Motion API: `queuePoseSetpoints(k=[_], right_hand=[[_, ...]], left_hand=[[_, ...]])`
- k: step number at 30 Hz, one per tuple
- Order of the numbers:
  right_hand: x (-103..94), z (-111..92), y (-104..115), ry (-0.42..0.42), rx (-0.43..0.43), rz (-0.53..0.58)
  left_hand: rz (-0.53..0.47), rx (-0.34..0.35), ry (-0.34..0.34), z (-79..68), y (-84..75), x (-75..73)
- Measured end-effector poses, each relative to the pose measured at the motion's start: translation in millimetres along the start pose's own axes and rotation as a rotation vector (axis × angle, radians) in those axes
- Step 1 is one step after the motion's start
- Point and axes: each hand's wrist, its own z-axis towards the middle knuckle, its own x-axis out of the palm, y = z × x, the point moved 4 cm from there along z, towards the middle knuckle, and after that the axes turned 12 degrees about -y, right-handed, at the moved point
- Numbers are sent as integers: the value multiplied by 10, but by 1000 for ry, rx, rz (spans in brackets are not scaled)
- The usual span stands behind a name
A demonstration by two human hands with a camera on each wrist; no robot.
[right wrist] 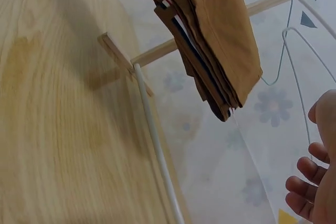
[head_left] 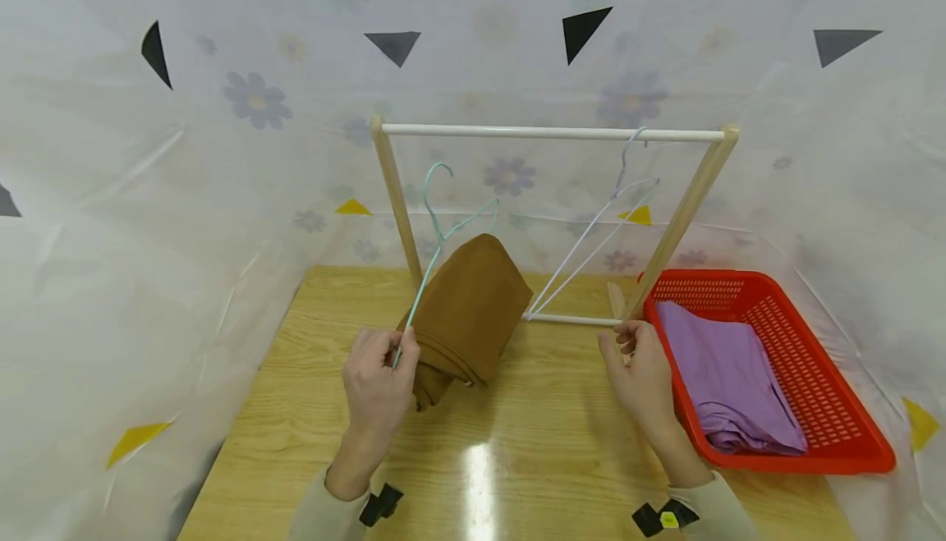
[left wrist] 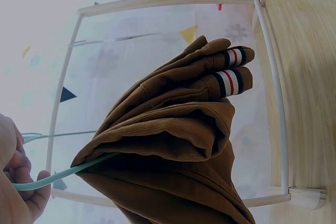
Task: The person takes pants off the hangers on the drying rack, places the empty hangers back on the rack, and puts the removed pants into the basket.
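My left hand grips one end of a mint-green clothes hanger, thumb and fingers pinching the wire. Over the hanger hangs a folded brown garment, apparently trousers, held tilted above the table. Navy, white and red striped bands show at its folded ends in the left wrist view. My right hand hovers near the rack's right foot, fingers loosely bent with nothing in them. In the right wrist view, its fingers are apart from the brown cloth.
A wood-and-white rack stands at the table's back. A white hanger hangs from its bar at the right. The red basket on the right holds folded purple cloth. Patterned sheeting surrounds the table.
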Motion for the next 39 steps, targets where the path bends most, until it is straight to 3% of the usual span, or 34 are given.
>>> queuePoseSetpoints(k=[8,12,20,27,32,39], right_hand=[[313,-273,60,82,184,205],[465,-385,75,118,251,256],[702,-572,187,241,304,326],[933,-626,258,329,478,536],[1063,-629,312,332,618,652],[1215,-578,367,329,707,740]], left_hand=[[15,-1,-4,5,6,-28],[23,-4,-6,0,15,-43],[25,-15,1,-7,28,-59],[24,-8,-4,-11,34,-65],[17,-5,-1,-12,32,-66],[5,-2,-1,-22,40,-69]])
